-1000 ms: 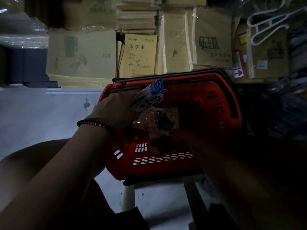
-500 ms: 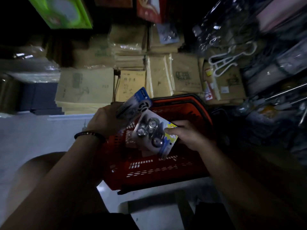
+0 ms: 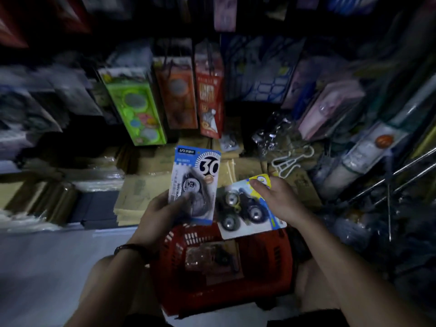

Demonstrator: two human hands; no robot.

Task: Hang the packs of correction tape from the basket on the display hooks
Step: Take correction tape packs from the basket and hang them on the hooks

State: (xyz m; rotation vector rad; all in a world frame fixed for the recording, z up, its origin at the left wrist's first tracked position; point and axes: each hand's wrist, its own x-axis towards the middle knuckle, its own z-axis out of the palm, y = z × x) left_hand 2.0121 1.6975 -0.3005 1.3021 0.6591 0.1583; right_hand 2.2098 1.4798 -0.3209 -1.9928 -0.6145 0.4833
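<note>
While the red basket (image 3: 264, 274) has another pack (image 3: 207, 256) lying in it and the display hooks (image 3: 410, 166) at right show none hung, your left hand (image 3: 162, 213) grips a blue correction tape pack (image 3: 195, 182) and your right hand (image 3: 280, 199) pinches a three-roll pack (image 3: 245, 211), both above the basket.

Floor (image 3: 35, 267): pale and smooth, seen at lower left. Pale support (image 3: 207, 319): only a strip shows, under the basket. Red plastic basket (image 3: 271, 267): slotted walls, sits on that strip and holds a clear blister pack (image 3: 212, 258), dim. Stacked brown-paper exercise books (image 3: 136, 199): at the floor's far edge, beside a dark blue stack (image 3: 99, 208).
</note>
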